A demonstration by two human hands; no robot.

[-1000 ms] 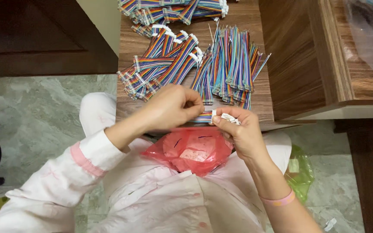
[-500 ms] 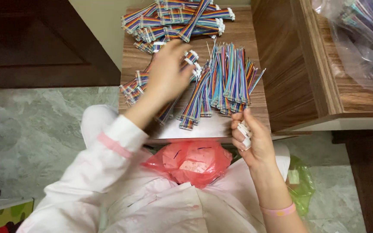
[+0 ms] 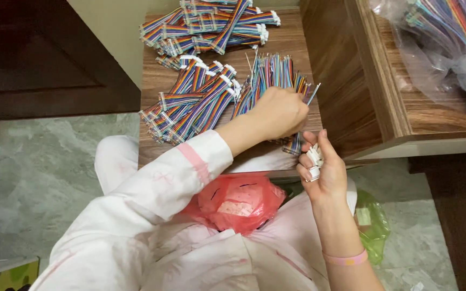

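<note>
My left hand (image 3: pixel 279 110) reaches across the small wooden table (image 3: pixel 289 37) and is closed on loose coloured wires (image 3: pixel 276 73) at the near end of their pile. My right hand (image 3: pixel 319 170) is raised just off the table's front right corner, holding a few small white connectors (image 3: pixel 314 156) between thumb and fingers. Bundles of rainbow ribbon cable with white ends (image 3: pixel 195 102) lie left of the loose wires. More such bundles (image 3: pixel 211 24) are stacked at the far edge. A red plastic bag (image 3: pixel 238 202) rests in my lap.
A taller wooden cabinet (image 3: pixel 351 91) stands against the table's right side, with a clear bag of coloured wires (image 3: pixel 449 37) on top. A green bag (image 3: pixel 370 223) lies on the tiled floor by my right leg. A dark door (image 3: pixel 44 59) is at left.
My hands were together over my lap a second ago. The left hand then went out to the ribbon bundles and has now shifted right onto the loose wires. The right hand moved slightly right and up.
</note>
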